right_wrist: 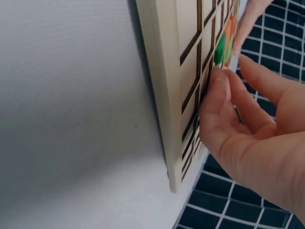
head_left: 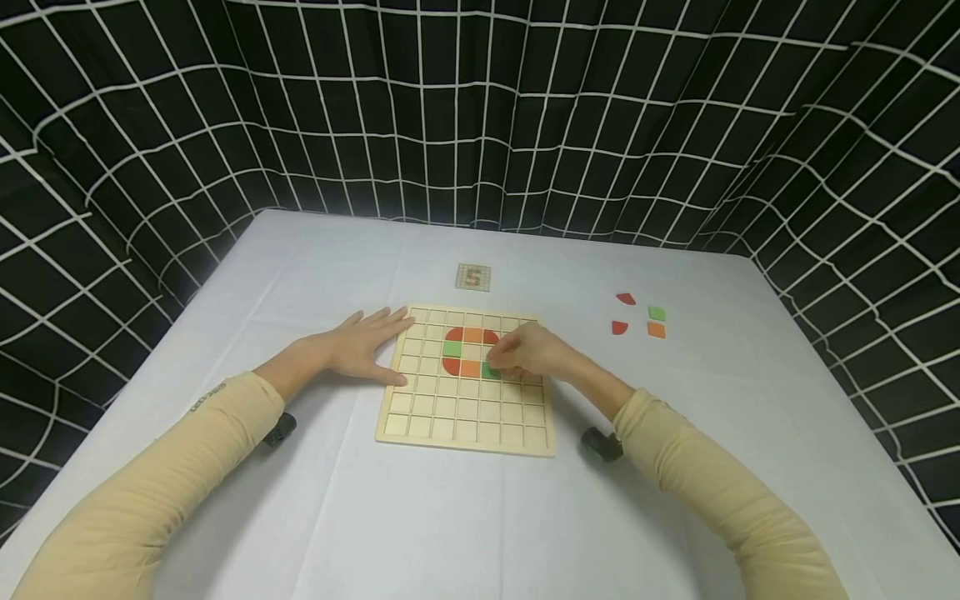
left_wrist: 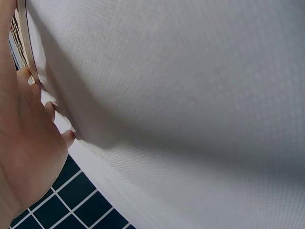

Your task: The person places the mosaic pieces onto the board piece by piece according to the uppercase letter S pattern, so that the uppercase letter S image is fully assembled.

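A pale wooden grid board (head_left: pixel 435 408) lies on the table. Red, orange and green tiles form a C-like curve in its upper middle, among them an orange tile (head_left: pixel 470 368) and a light green tile (head_left: pixel 452 349). With curled fingers, my right hand (head_left: pixel 528 350) pinches a darker green tile (head_left: pixel 491 372) at the lower right of this curve; the fingertips partly cover it. In the right wrist view the green tile (right_wrist: pixel 219 50) shows just beyond the fingertips. My left hand (head_left: pixel 363 346) spreads its fingers along the board's left edge, thumb and fingertips touching the rim.
Behind the board lies a small card (head_left: pixel 473 277) with an S-like pattern on a grid. To the right are loose pieces: two red ones, including a red piece (head_left: pixel 619 327), a green square (head_left: pixel 657 313) and an orange square (head_left: pixel 656 330). Black white-lined curtains (head_left: pixel 465 108) surround the table.
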The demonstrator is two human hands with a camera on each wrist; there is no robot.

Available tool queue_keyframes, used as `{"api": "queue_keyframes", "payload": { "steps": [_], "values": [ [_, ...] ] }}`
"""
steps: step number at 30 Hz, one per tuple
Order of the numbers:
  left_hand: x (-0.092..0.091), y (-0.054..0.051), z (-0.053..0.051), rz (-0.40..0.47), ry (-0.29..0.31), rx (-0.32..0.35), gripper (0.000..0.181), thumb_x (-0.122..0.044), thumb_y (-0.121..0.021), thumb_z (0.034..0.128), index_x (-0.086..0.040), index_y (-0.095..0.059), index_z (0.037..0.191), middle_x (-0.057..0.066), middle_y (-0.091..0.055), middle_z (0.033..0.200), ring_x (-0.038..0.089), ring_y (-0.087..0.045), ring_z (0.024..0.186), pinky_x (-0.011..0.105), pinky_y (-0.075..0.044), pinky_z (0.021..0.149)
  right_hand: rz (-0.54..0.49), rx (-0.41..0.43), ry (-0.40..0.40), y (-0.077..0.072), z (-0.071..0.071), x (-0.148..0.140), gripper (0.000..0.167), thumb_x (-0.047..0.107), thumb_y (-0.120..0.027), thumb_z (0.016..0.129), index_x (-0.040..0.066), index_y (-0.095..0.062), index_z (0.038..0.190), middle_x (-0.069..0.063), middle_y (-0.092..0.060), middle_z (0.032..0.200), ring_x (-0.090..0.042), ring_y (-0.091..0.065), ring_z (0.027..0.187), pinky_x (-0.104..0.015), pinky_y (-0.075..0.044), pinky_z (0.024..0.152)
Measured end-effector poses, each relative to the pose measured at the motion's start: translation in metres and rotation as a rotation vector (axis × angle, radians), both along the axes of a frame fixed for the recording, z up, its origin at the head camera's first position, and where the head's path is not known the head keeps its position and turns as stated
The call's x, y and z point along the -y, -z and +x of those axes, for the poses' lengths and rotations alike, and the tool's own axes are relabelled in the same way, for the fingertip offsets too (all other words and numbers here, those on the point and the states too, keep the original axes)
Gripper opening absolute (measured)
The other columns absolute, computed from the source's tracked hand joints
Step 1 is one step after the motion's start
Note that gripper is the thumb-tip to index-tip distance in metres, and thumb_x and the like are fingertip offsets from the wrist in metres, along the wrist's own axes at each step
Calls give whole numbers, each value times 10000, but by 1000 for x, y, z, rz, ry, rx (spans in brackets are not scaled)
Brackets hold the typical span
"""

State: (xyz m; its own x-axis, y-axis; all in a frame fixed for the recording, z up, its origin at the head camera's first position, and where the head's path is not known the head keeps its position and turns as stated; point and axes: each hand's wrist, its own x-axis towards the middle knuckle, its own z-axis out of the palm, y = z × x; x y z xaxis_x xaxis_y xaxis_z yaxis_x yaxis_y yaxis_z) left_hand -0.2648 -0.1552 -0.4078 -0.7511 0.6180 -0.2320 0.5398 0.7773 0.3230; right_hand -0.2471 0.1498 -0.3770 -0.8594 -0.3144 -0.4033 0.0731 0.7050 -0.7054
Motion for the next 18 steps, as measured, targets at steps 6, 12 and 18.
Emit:
{"api": "queue_keyframes", "payload": {
  "steps": [6,12,18],
  "values": [
    [0,-1,0,-2,-1,5,1041,-702,-582,786,-144,-135,1543,77,-19,1589,338,-33,1431,591,2,1104,-250,64,51,4,-5,-15,282,142,-607,942,-25,-639,1167,-131,-664,1004,-222,-643,864,-326,-548,788],
    [0,-2,1,8,5,3,1037,-689,-594,788,-137,-144,1541,88,-25,1588,352,-34,1428,603,-4,1099,-495,180,151,4,-10,-34,373,74,-528,967,-74,-508,1308,-206,-609,1112,-201,-611,886,-299,-521,837],
    [0,-2,1,13,7,7,1038,-690,-592,789,-138,-138,1542,82,-21,1589,351,-33,1429,602,0,1098,-625,207,278,-3,-16,-52,439,127,-508,989,-50,-420,1382,-192,-554,1183,-174,-623,937,-262,-518,846]
  ]
}}
